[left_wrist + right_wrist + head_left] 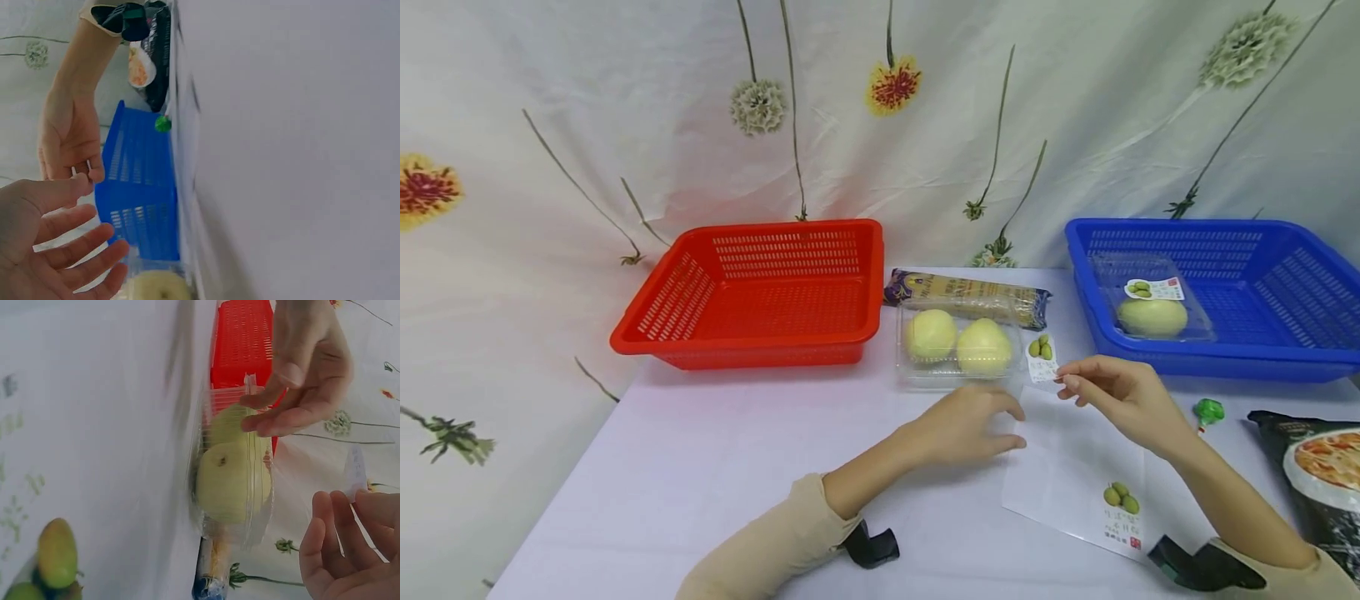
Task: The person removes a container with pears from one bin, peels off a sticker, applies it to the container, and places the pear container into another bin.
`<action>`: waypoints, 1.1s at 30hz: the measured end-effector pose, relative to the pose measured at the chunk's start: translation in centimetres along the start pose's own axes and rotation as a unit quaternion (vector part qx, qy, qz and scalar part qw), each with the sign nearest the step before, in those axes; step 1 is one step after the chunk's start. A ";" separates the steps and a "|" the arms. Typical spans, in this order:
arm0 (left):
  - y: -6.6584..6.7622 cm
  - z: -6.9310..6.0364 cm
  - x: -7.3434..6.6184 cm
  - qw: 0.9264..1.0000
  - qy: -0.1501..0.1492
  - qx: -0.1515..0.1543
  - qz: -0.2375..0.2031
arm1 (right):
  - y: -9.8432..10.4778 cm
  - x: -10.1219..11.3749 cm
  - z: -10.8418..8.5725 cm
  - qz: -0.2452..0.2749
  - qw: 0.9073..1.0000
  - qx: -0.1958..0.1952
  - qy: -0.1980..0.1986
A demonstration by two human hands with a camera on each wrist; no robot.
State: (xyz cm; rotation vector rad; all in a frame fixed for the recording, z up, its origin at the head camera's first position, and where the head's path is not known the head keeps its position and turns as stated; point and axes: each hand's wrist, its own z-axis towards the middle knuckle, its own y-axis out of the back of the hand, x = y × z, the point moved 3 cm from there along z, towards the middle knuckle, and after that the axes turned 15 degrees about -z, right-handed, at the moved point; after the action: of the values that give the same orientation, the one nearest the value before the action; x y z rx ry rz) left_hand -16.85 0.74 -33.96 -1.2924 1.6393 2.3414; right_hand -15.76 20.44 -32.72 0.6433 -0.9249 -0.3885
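Note:
My right hand pinches a small white sticker printed with green fruit, between thumb and fingertips. In the right wrist view the sticker stands up from those fingertips. Left of it sits a closed clear plastic box with two pale yellow-green fruits inside. My left hand is in front of this box, its fingers apart and holding nothing. In the left wrist view the left hand's fingers are spread. Below the right hand lies a white sheet with a fruit print in one corner.
A red basket stands at the back left. At the back right, a blue basket holds a labelled clear box with pale fruit. A long noodle-like packet, a green lollipop and a black food bag lie around.

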 end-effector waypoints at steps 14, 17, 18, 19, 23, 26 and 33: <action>5.7 -1.3 3.3 0.957 -0.043 -0.284 0.038 | -5.0 0.2 7.1 -0.053 0.998 -0.031 0.023; 5.8 -1.2 3.9 0.956 -0.035 -0.286 0.045 | -5.5 0.3 8.1 -0.084 0.995 -0.034 0.031; 5.8 -1.2 4.1 0.957 -0.031 -0.285 0.046 | -5.7 0.3 8.4 -0.093 0.994 -0.034 0.035; 5.8 -1.1 4.2 0.958 -0.026 -0.282 0.046 | -5.7 0.3 8.5 -0.098 0.994 -0.034 0.039; 5.9 -0.8 4.7 0.963 0.002 -0.263 0.051 | -6.0 0.3 9.0 -0.120 0.990 -0.029 0.062; 5.8 -0.8 5.0 0.967 0.026 -0.247 0.056 | -6.3 0.3 9.0 -0.132 0.988 -0.021 0.079; 5.8 -0.5 6.0 0.968 0.051 -0.236 0.063 | -6.5 0.6 9.1 -0.157 0.983 -0.021 0.095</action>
State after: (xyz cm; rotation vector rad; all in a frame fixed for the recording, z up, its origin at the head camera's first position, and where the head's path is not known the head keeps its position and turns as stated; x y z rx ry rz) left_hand -23.00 -4.87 -33.16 -1.4293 1.2570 2.9133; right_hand -23.19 12.09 -32.69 0.7750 -0.6324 -0.6149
